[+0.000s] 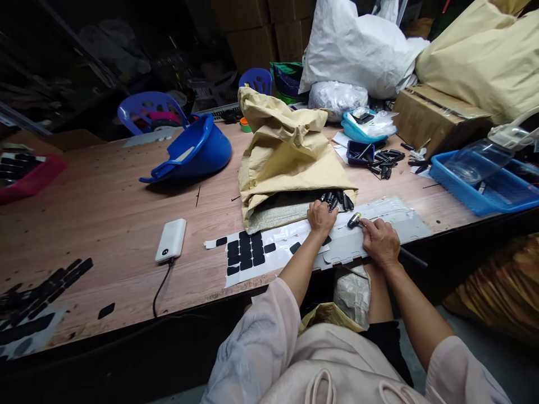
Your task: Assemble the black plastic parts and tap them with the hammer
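Observation:
My left hand (322,219) is at the mouth of the tan sack (295,163), fingers curled down onto one of several small black tube-like parts (346,202). Whether it grips more than one cannot be told. My right hand (381,241) is closed around the handle of a small hammer (354,220). Its head, dark with a yellow-green end, lies just above the grey board (404,221), and the dark handle sticks out behind the hand. Beside my left forearm lies a white sheet (278,264) with rows of black rounded stickers (245,251).
A white power bank (170,240) with a cable lies left, below a tipped blue basin (197,151). More black parts (385,163) are heaped at the right, near a blue tray (475,196) and a cardboard box (438,115). The table's front edge runs below my forearms.

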Demonstrator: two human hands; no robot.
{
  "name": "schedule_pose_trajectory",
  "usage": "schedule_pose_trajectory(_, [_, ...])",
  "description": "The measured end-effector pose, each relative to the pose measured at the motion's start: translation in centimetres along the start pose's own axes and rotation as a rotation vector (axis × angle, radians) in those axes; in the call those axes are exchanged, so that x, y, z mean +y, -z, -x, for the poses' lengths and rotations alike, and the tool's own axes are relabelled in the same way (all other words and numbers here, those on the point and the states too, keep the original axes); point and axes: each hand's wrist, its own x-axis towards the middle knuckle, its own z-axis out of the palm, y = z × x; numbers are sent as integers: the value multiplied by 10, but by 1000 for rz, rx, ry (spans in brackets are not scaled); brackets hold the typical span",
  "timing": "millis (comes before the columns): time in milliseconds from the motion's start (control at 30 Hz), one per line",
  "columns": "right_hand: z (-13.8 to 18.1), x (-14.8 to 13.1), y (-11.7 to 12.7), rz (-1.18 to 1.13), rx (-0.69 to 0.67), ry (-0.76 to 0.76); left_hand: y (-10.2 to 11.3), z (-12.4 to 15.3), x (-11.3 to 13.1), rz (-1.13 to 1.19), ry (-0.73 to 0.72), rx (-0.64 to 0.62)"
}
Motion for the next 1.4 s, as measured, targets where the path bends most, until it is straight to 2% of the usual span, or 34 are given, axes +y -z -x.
schedule_pose_trajectory(100, [0,0,0,1,2,5,0,3,0,-24,-16,-21])
schedule_pose_trajectory(167, [0,0,0,1,2,6,9,12,-10,-18,-47,-26])
schedule_pose_trajectory(400, [1,1,-3,-2,18,-4,62,66,-89,55,-265,-130])
schedule_pose_trajectory(533, [-2,5,-2,-30,7,-4,68,85,-113,76,-244,-142])
schedule_pose_trajectory(667, [1,-9,7,-79,30,-38,64,87,-111,81,-249,-130])
schedule_pose_trajectory(767, [12,-42,13,-258,67,-47,63,85,-110,96,-245,-152])
schedule_pose_trajectory(867, [24,-80,19,-516,6,-10,63,84,-111,116,-213,-158])
schedule_pose_trajectory(1000, [34,-112,24,-601,-50,57,63,84,-112,127,-185,-166])
schedule_pose_trajectory(1100, [36,-120,24,-563,-32,107,62,83,-112,118,-190,-171])
schedule_pose_trajectory(1233, [35,-120,21,-517,-78,158,63,83,-111,127,-181,-160])
schedule_pose_trajectory(1400, [33,-114,23,-525,-9,81,64,83,-109,150,-181,-165])
